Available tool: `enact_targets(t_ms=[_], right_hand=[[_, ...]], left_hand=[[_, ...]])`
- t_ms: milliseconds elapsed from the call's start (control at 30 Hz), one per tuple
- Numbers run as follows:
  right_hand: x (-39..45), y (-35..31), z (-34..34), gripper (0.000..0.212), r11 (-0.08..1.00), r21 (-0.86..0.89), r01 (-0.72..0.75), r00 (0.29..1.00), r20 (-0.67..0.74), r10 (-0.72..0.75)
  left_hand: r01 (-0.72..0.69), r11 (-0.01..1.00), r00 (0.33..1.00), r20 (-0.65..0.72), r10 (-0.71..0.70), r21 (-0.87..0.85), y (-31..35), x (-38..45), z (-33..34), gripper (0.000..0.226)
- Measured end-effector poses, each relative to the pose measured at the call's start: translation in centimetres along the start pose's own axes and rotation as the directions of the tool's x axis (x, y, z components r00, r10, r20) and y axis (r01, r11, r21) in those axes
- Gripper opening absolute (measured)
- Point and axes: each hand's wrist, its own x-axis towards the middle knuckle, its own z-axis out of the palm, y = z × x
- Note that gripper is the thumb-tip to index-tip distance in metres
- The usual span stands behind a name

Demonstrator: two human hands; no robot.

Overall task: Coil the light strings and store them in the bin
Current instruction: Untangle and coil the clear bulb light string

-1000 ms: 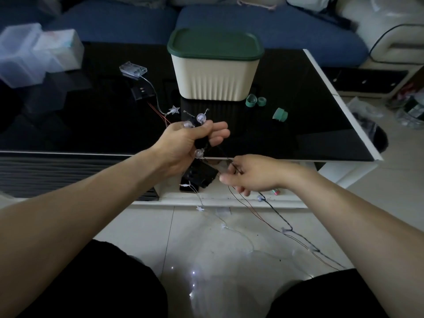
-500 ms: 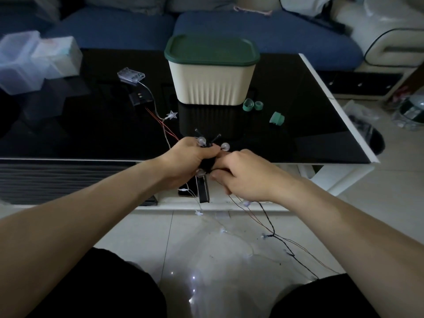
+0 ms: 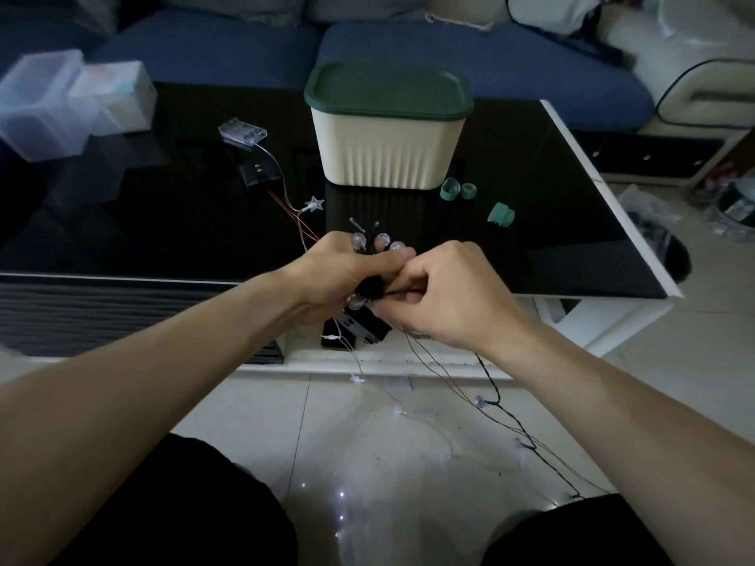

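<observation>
My left hand grips a small coil of dark-wired light string, with clear round bulbs sticking up above the fingers. My right hand pinches the same wire right beside the coil. The loose tail of the string hangs from my right hand to the floor. The cream bin with its green lid on stands at the middle of the black table. A second string with a star bulb and a clear battery box lies on the table and runs off its front edge.
The black glass table has a white edge at right. Three green rings lie right of the bin. Translucent boxes sit at far left. A blue sofa is behind. Thin wires trail on the tiled floor between my knees.
My right hand came up from below the table edge to meet my left hand at the coil, drawing the loose wire up. Both hands stay together now.
</observation>
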Motion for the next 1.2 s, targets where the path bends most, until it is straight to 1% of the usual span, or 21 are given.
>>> enact_targets(t_ms=[67,100,133,200,267,300,333,400,500,533,600,633,700,767,833,900,967,1033,1067,1133,1200], right_hand=[[0.0,-0.1,-0.1,0.005,1.000,0.020,0.005,0.998,0.068,-0.006],[0.0,-0.1,-0.2,0.003,0.999,0.030,0.015,0.996,0.084,-0.017],[0.0,-0.1,-0.2,0.005,0.999,0.037,0.025,0.996,0.090,-0.028],[0.0,0.0,-0.2,0.011,0.998,0.048,0.033,0.992,0.119,-0.038],[0.1,-0.1,0.0,0.012,0.998,0.054,0.037,0.989,0.141,-0.044],[0.1,-0.2,0.0,0.013,0.998,0.049,0.043,0.990,0.134,-0.049],[0.1,-0.3,0.0,0.013,0.998,0.033,0.054,0.991,0.119,-0.058],[0.1,-0.3,-0.3,0.016,0.998,0.013,0.061,0.995,0.083,-0.062],[0.0,-0.4,-0.8,0.014,0.998,0.055,0.019,0.997,0.073,-0.023],[0.0,-0.4,-0.7,0.012,0.999,0.042,0.021,0.998,0.053,-0.023],[0.0,-0.4,-0.6,0.008,1.000,-0.028,0.014,1.000,-0.016,-0.015],[0.1,-0.4,-0.6,0.009,0.998,-0.059,-0.001,0.999,-0.044,-0.001],[0.3,-0.1,-0.9,0.020,0.996,-0.078,-0.046,0.997,-0.064,0.041],[0.4,0.3,-1.3,0.034,0.992,-0.073,-0.102,0.994,-0.057,0.098],[0.6,0.8,-1.6,0.042,0.989,-0.039,-0.145,0.989,0.033,0.146],[0.9,1.2,-1.8,0.046,0.986,0.017,-0.165,0.966,0.206,0.158],[1.1,1.8,-2.1,0.052,0.978,0.071,-0.194,0.913,0.377,0.154],[1.3,2.7,-2.6,0.057,0.955,0.145,-0.260,0.849,0.505,0.155],[1.3,3.0,-2.8,0.058,0.932,0.186,-0.312,0.815,0.556,0.162],[1.2,3.6,-3.3,0.051,0.878,0.264,-0.399,0.767,0.622,0.161],[1.2,4.1,-3.6,0.041,0.857,0.303,-0.416,0.770,0.618,0.156]], left_hand=[[-0.003,1.000,1.000,0.000,0.003,0.025,-0.2,-0.1,-0.3,0.010],[-0.003,0.999,1.000,-0.011,0.004,0.045,-0.4,0.0,-0.4,0.014],[0.010,0.998,0.999,-0.031,-0.008,0.063,-0.6,0.1,-0.5,0.019],[0.040,0.996,0.996,-0.078,-0.033,0.085,-0.7,0.1,-0.5,0.015],[0.062,0.992,0.995,-0.084,-0.053,0.112,-0.6,0.0,-0.2,0.011],[0.067,0.987,0.995,-0.086,-0.055,0.148,-0.6,0.0,-0.1,0.009],[0.068,0.981,0.995,-0.087,-0.053,0.180,-0.6,-0.1,0.1,0.013],[0.085,0.978,0.995,-0.063,-0.074,0.192,-0.5,-0.3,0.5,0.028],[0.144,0.976,0.989,0.010,-0.148,0.163,-0.2,-0.7,1.0,0.044],[0.161,0.976,0.986,0.025,-0.166,0.148,0.0,-0.8,1.0,0.045],[0.185,0.975,0.977,0.085,-0.196,0.120,0.1,-0.7,1.0,0.037],[0.198,0.974,0.969,0.130,-0.212,0.112,0.0,-0.6,0.8,0.034],[0.208,0.971,0.950,0.211,-0.229,0.117,-0.2,-0.5,0.4,0.041],[0.211,0.961,0.928,0.272,-0.255,0.180,-0.2,-0.4,-0.1,0.048],[0.192,0.939,0.901,0.329,-0.284,0.285,-0.2,-0.5,-0.3,0.048],[0.175,0.928,0.862,0.404,-0.306,0.328,-0.1,-0.6,-0.5,0.048],[0.196,0.925,0.821,0.461,-0.336,0.326,-0.1,-0.5,-0.7,0.041],[0.231,0.921,0.779,0.508,-0.368,0.314,-0.2,-0.4,-1.0,0.036],[0.255,0.919,0.764,0.519,-0.382,0.301,-0.2,-0.4,-1.1,0.034],[0.307,0.920,0.758,0.522,-0.392,0.245,-0.1,-0.4,-1.4,0.030],[0.344,0.927,0.780,0.505,-0.371,0.150,0.1,-0.4,-1.6,0.025]])
